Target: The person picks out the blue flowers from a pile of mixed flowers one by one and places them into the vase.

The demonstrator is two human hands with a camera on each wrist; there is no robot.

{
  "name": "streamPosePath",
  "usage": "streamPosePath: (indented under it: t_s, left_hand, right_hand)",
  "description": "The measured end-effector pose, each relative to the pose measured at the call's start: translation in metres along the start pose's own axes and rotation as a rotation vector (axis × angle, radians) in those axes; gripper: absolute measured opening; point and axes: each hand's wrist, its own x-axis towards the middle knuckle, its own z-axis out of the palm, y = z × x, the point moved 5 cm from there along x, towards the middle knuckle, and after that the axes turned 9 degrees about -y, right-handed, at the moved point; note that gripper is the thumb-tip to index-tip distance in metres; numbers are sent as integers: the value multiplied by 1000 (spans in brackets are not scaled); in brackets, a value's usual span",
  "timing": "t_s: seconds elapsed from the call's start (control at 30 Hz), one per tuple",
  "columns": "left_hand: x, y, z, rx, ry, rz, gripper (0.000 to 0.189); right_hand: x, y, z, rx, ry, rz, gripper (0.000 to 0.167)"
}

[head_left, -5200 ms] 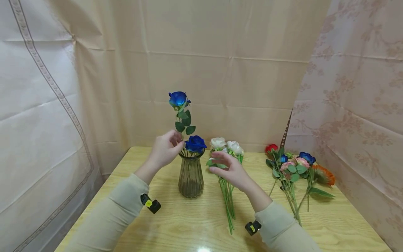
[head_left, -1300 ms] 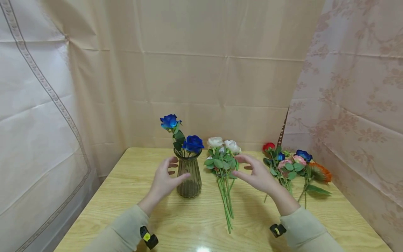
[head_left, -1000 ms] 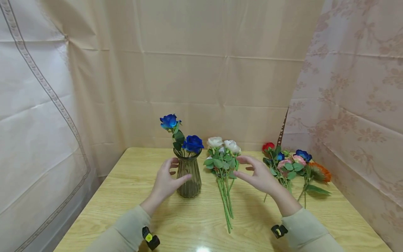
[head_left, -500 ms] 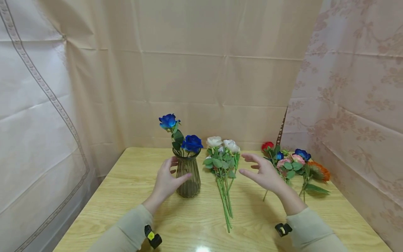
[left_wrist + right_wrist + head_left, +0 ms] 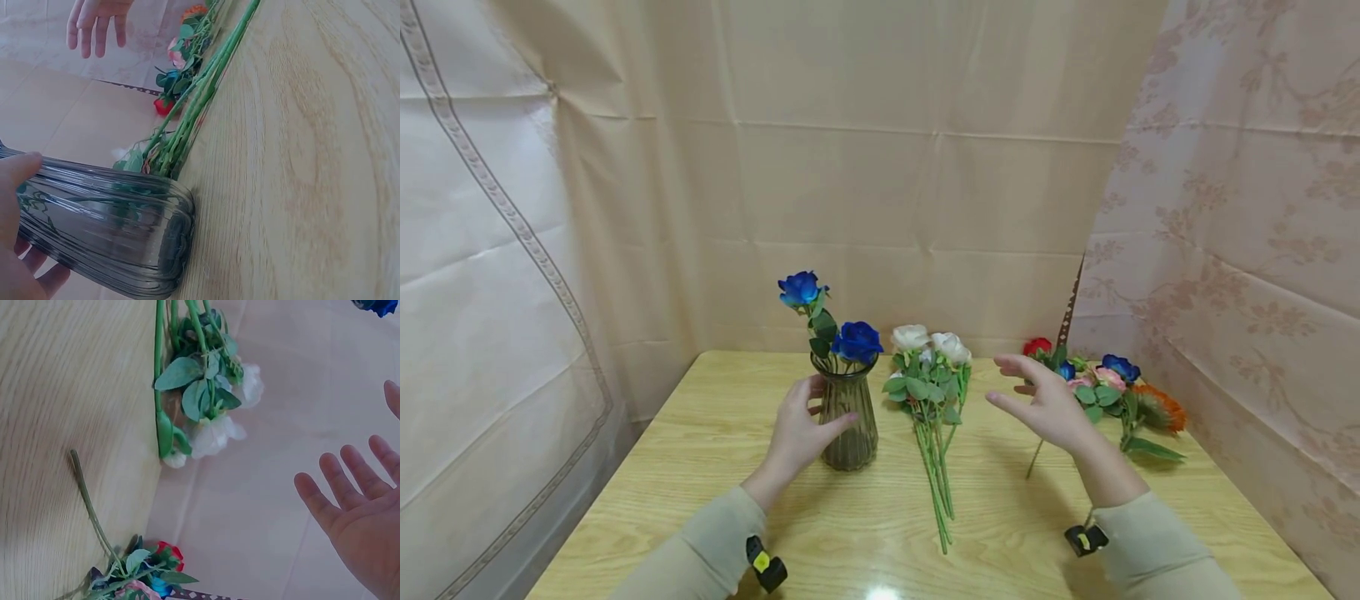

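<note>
A ribbed smoky-glass vase (image 5: 850,425) stands upright on the table, two blue roses (image 5: 859,342) leaning from its mouth. One rises taller, to the left, with dark leaves on its stem. My left hand (image 5: 800,427) grips the vase's left side; in the left wrist view the thumb (image 5: 22,169) lies on one face of the glass (image 5: 112,219) and the fingers curl round the other. Over the table, between two groups of flowers, my right hand (image 5: 1047,406) hangs in the air with fingers spread and nothing in it, its palm (image 5: 375,534) showing in the right wrist view.
White flowers (image 5: 951,348) on long green stems lie right of the vase. Farther right is a mixed pile with a red flower (image 5: 1037,347), pink ones (image 5: 1108,377), blue ones (image 5: 1118,367) and an orange one (image 5: 1161,408). Beige curtains (image 5: 880,183) hang behind the table.
The taller blue rose, earlier in my left hand above the vase, now stands in it. That hand has come down to the vase's side. My right hand has shifted right, away from the white flowers.
</note>
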Motion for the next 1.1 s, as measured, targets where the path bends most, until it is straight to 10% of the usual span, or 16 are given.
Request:
streamPosePath:
  t_s: [1.1]
  left_hand:
    - [0,1,0,17,-44,-44,72]
  right_hand:
    - [-17,18,-48,-128,120,265,74]
